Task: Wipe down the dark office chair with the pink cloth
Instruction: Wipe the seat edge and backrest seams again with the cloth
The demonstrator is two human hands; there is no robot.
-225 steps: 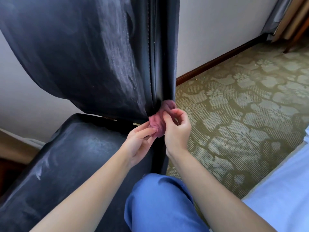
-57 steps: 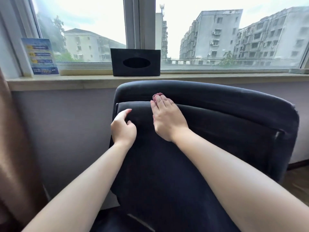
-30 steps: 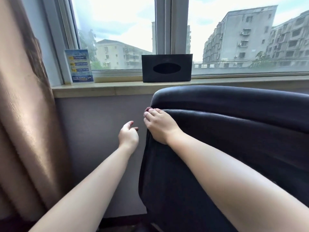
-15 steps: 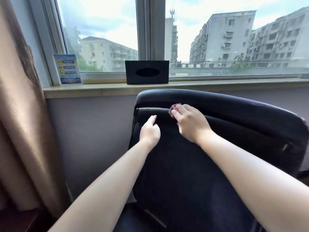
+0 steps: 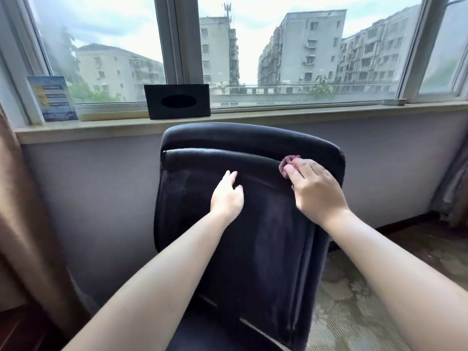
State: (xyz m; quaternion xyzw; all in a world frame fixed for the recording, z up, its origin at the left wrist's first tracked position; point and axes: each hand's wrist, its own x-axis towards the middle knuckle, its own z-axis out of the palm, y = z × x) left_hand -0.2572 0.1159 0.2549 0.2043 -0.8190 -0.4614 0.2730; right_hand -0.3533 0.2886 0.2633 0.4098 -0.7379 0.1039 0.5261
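The dark office chair stands before me with its backrest turned my way, under the window. My right hand holds the bunched pink cloth against the upper right of the backrest, on the seam below the top roll. Only the cloth's front edge shows past my fingertips. My left hand rests flat on the middle of the backrest, fingers straight and pointing up. Pale dusty streaks show on the leather below both hands.
A black tissue box and a blue card stand on the window sill behind the chair. A brown curtain hangs at the left. Patterned carpet lies to the right of the chair.
My right hand has slid the cloth along the top seam from the left part of the backrest to its right end. My left hand has moved onto the backrest's middle.
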